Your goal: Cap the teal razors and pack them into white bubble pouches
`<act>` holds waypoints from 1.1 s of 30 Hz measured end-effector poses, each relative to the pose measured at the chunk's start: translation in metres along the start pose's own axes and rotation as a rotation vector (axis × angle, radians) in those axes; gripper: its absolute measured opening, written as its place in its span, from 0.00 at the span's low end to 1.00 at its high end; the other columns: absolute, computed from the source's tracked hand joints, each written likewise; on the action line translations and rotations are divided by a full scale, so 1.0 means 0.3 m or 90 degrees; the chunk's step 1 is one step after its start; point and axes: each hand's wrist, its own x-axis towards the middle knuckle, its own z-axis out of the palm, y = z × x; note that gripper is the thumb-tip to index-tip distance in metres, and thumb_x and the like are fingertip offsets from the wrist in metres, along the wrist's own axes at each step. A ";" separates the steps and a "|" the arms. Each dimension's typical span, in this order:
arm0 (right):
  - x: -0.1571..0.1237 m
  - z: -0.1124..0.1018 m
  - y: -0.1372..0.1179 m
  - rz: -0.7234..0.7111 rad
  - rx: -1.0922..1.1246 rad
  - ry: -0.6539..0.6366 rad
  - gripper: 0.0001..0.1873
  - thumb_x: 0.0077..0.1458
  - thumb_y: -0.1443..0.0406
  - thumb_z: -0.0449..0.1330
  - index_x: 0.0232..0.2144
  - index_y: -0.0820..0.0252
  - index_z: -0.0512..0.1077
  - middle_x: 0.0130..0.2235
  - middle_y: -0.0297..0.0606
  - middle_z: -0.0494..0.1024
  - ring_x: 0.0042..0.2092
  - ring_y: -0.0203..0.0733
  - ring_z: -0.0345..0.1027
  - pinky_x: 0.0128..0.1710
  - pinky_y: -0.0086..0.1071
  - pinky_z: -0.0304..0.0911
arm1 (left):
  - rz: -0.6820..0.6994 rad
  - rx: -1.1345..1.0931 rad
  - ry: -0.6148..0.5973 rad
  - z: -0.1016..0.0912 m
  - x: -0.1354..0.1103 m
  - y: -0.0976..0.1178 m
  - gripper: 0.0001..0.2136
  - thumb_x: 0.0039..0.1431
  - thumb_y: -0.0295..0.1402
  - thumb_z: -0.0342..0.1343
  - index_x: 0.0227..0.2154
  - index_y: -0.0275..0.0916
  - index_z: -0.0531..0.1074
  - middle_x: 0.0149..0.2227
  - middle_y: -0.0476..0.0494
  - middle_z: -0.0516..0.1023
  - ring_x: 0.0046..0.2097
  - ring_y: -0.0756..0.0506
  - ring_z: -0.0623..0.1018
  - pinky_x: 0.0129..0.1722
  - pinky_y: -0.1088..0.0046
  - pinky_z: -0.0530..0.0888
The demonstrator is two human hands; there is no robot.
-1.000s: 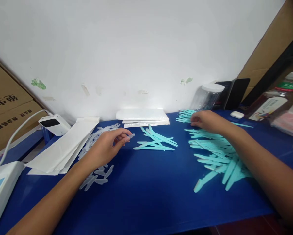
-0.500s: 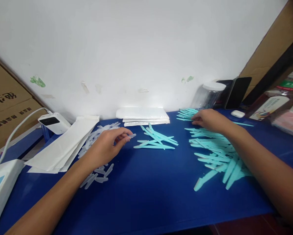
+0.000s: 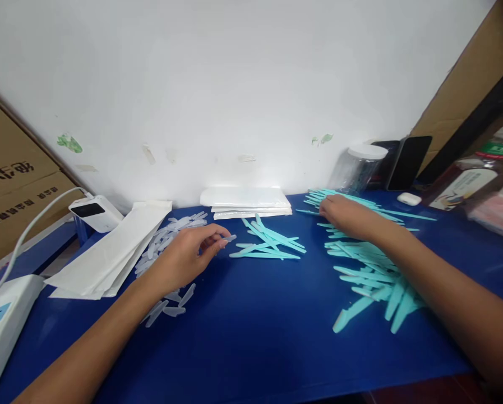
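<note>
Head: cap [image 3: 231, 238] between left fingers [image 3: 211, 251]

White wall [image 3: 234, 84] behind blue worktop's [image 3: 243, 336] far edge; green patches [image 3: 69, 143], tape scraps [image 3: 148, 154] low on it. Light soft. Dark reddish floor [image 3: 428, 391] beyond near edge, toward right corner.

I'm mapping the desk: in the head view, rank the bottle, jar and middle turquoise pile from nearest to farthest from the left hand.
1. Middle turquoise pile, right of the left hand.
2. Jar, farther right, toward the back.
3. Bottle, at the far right.
</note>
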 end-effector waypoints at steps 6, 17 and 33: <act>-0.017 -0.036 -0.041 0.008 0.036 0.031 0.11 0.69 0.65 0.53 0.34 0.60 0.72 0.40 0.53 0.80 0.40 0.52 0.72 0.39 0.39 0.62 | -0.015 -0.030 0.006 0.000 0.004 -0.007 0.14 0.74 0.45 0.55 0.51 0.45 0.80 0.39 0.46 0.85 0.38 0.44 0.82 0.37 0.68 0.78; -0.118 -0.228 -0.356 -0.118 0.539 0.122 0.16 0.69 0.51 0.61 0.41 0.54 0.81 0.42 0.41 0.86 0.42 0.48 0.79 0.38 0.35 0.70 | -0.061 -0.196 0.054 0.032 -0.007 0.065 0.13 0.69 0.46 0.63 0.43 0.42 0.82 0.38 0.45 0.87 0.38 0.43 0.86 0.40 0.68 0.81; -0.132 -0.200 -0.412 -0.125 0.590 0.060 0.13 0.70 0.54 0.62 0.41 0.53 0.83 0.41 0.39 0.85 0.40 0.44 0.77 0.32 0.31 0.66 | -0.086 -0.209 0.028 0.044 -0.018 0.102 0.10 0.69 0.44 0.64 0.43 0.45 0.83 0.35 0.49 0.88 0.35 0.44 0.86 0.39 0.69 0.82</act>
